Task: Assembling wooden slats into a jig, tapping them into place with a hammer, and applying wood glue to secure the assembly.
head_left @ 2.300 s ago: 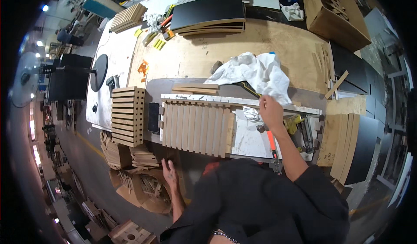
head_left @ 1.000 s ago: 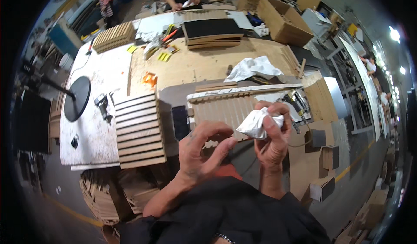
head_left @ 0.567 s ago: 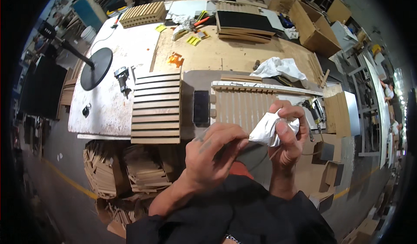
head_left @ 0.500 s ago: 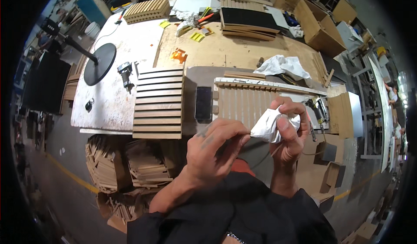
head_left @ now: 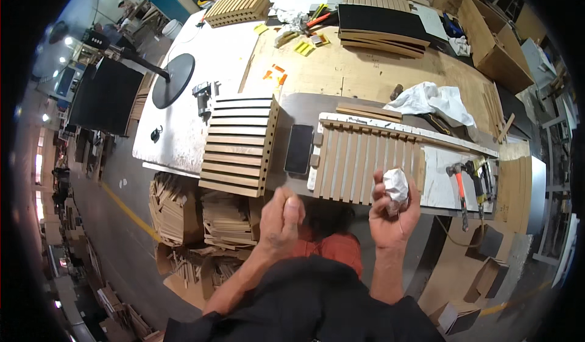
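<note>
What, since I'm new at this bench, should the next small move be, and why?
Probably bring the white bundle forward over the slatted panel: the right hand holds the bundle near the panel's front edge, with its fingers curled around it. The left hand is closed, apart from both; whether it holds anything is hidden.

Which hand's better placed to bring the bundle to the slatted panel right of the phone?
Likely the right hand: it holds the white bundle by that slatted panel's near edge. The left hand is curled closed, off to the panel's left, away from the bundle.
</note>
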Motion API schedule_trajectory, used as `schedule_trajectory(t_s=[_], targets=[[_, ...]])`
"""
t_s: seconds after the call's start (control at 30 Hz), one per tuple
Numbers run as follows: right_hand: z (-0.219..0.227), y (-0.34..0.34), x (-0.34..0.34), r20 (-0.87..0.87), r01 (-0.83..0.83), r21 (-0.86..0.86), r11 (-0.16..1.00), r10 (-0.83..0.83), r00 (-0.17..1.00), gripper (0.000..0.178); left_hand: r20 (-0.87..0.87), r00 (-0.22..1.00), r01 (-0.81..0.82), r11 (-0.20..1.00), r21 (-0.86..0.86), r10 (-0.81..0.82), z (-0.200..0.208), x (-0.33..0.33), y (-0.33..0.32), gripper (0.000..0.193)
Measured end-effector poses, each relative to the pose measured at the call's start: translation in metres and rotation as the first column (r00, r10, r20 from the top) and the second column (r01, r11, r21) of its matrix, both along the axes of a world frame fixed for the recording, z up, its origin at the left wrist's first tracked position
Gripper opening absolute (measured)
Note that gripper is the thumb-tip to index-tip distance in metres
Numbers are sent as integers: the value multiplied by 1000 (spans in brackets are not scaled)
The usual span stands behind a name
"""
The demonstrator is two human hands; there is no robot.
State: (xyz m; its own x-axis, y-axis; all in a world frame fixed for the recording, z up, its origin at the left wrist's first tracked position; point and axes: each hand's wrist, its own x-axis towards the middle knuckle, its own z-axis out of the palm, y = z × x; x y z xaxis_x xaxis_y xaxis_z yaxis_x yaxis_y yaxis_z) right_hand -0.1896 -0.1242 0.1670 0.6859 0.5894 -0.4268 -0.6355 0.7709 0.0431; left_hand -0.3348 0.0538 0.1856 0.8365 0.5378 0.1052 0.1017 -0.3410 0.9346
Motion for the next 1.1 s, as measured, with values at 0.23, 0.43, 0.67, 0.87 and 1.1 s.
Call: schedule_trajectory(t_s=[0.23, 0.43, 0.67, 0.87, 1.1], targets=[[-61, 12, 17, 268, 14, -239, 971, 53, 962, 35, -487, 873, -303, 754, -583, -26, -185, -62, 6, 28], [-120, 62, 47, 282, -107, -377, 920, 224, 933, 26, -564, 823, -524, 474, -707, 68, -284, -71, 34, 12], [-181, 138, 74, 349, 6, -657, 754, 297, 889, 29, -27, 1000, -27, 256, -966, 6, -364, -88, 50, 23], [-208, 172, 82, 460, 361, -886, 291, 455, 762, 33, -314, 919, -56, 709, -703, -238, -317, -71, 76, 41], [-239, 195, 75, 503, 567, -824, -6, 455, 735, 30, -614, 769, -284, 768, -574, -175, -296, -61, 94, 50]])
